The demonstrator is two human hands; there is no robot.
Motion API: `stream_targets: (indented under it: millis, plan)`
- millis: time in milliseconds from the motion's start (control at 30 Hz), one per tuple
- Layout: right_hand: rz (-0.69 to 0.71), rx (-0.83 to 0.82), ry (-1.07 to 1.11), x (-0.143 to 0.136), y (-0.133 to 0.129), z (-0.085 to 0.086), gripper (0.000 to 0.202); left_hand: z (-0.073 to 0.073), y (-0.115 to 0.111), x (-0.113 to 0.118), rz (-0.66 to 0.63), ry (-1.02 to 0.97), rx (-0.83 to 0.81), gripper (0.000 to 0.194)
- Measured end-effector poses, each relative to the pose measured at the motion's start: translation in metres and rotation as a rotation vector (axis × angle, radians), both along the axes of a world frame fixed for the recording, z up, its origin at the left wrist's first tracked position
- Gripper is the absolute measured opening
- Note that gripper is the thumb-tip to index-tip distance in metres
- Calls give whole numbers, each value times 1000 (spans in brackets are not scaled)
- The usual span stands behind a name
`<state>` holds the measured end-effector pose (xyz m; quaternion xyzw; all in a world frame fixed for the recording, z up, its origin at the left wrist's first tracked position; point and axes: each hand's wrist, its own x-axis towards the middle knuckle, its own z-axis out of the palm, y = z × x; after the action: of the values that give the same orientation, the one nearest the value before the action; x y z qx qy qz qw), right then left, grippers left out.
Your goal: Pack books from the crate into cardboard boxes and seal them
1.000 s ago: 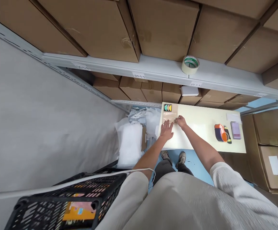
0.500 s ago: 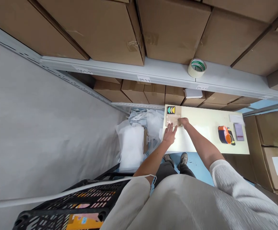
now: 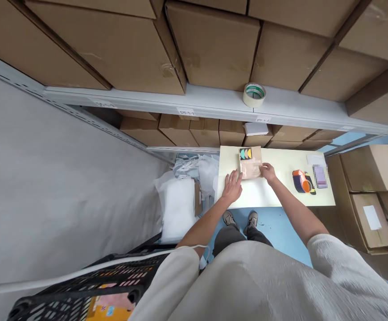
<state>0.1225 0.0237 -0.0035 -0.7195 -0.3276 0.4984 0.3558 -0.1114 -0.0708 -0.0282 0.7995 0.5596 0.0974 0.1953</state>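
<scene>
A flat brown package [image 3: 250,166] with a black label of green, tan and yellow half-circles lies on the left part of the pale table [image 3: 277,178]. My right hand [image 3: 268,172] pinches the package's right edge near its lower corner. Beside the lower left corner is my left hand [image 3: 232,187], its fingers spread, the fingertips close to the package; contact is hard to make out. Farther right on the table sits an orange and dark blue tape dispenser [image 3: 301,181].
A tape roll [image 3: 254,95] rests on the grey shelf among cardboard boxes [image 3: 214,53]. White wrapping sheets [image 3: 179,207] lie left of the table, a black crate [image 3: 90,285] at lower left. More cartons [image 3: 369,174] stand right. A blurred purple item [image 3: 320,176] is on the table.
The package has moved right across the table with my right hand. My left hand, earlier over its lower left part, is now beside its corner. The view has shifted slightly.
</scene>
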Motion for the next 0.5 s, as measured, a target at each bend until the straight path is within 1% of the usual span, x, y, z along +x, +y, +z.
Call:
stream_targets:
  millis: [100,167,233,367,500]
  plan:
    - [-55,-85,32,23,-45,-3,44,5,-10,25,57,-40,6,65]
    - [-50,-120,44,28,-71,-10,42,5,-19,45,75,-55,-9,63]
    - [-38,-139,55,28,-90,-19,41,3,-29,63,73,-53,-44,63]
    - [-17,-145,84,28,-110,-37,39,-7,-46,89,50,-16,-135,66]
    - [-6,-150,81,36,-120,-52,34,-17,-57,100,36,22,-197,68]
